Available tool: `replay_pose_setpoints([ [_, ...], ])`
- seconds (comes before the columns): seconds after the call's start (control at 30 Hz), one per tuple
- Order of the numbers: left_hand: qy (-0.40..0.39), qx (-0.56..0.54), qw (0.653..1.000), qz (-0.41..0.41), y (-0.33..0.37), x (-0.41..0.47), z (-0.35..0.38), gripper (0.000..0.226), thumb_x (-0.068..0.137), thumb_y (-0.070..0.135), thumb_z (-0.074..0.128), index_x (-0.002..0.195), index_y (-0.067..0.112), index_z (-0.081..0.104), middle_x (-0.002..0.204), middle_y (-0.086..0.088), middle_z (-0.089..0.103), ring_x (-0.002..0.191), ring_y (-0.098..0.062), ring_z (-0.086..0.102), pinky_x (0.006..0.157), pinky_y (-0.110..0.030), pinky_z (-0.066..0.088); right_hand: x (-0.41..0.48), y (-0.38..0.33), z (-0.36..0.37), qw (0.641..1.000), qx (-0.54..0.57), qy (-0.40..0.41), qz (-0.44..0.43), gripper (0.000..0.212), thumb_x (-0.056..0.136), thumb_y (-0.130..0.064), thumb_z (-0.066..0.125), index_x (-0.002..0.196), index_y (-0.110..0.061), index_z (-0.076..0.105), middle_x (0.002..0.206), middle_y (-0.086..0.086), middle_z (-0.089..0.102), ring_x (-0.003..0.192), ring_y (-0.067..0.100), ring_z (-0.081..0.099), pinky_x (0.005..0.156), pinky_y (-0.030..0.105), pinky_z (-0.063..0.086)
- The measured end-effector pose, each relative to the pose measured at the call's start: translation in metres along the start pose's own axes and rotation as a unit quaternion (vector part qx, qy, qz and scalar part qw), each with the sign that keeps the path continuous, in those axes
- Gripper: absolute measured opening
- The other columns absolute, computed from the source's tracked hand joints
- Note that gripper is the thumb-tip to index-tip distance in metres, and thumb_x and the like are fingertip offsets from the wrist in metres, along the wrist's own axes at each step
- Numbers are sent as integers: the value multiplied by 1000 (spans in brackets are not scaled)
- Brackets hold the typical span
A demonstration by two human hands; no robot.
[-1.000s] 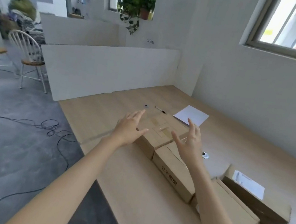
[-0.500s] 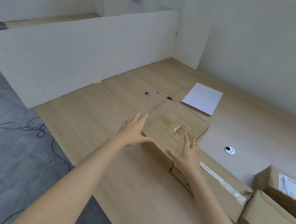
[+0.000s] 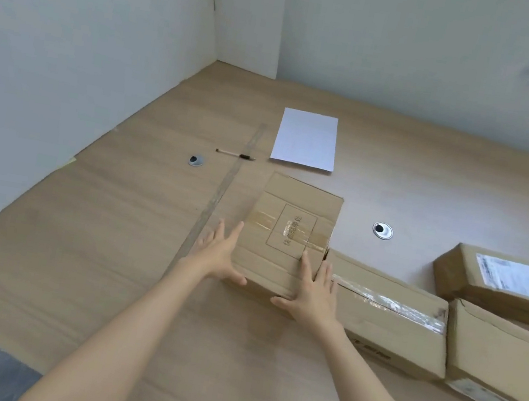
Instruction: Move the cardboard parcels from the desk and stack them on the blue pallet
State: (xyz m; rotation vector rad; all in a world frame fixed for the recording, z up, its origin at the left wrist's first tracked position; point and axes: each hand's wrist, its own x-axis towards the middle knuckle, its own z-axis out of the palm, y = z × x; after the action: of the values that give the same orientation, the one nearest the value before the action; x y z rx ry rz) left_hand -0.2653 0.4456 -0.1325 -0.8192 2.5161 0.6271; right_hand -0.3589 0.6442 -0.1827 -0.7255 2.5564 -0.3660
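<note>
Bracketing the taped cardboard parcel (image 3: 288, 235) on the desk (image 3: 103, 244) with left hand (image 3: 219, 257), fingers straight along its left wall, and right hand (image 3: 311, 292), fingers spread over its near right top edge, long axis dead ahead of the fingertips, equally close to both, unlifted.
</note>
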Motion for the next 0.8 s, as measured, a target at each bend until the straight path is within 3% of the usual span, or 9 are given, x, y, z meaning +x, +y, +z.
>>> replay_pose_setpoints([
  [0.13,-34,-12,999,40,-14,19,9,137,61,46,86,149,37,-19,160,-11,-13,148,-35,0,118,-51,8,4,-7,11,999,-8,27,22,123,68,-64,71,151,-33,-14,157,26,-15,146,33,-18,119,46,0],
  [0.37,-19,-61,994,89,-17,38,14,137,60,28,89,141,53,-19,160,-12,1,145,-34,18,115,-50,25,15,-15,17,998,10,58,33,124,64,-59,77,153,-35,-5,157,24,-10,147,33,-14,119,43,1],
  [0.5,-13,-79,992,102,-21,48,12,139,52,31,91,138,61,-14,156,-11,16,141,-35,27,112,-48,32,17,-19,15,996,49,70,33,120,62,-49,84,152,-35,7,157,24,-3,147,33,-12,120,41,2],
  [0.8,19,-67,987,142,-7,39,-46,131,52,37,91,152,35,7,146,-5,35,135,-27,34,111,-43,33,20,-32,-38,989,121,79,10,112,59,-43,87,149,-38,20,158,22,4,148,31,-7,119,40,8],
])
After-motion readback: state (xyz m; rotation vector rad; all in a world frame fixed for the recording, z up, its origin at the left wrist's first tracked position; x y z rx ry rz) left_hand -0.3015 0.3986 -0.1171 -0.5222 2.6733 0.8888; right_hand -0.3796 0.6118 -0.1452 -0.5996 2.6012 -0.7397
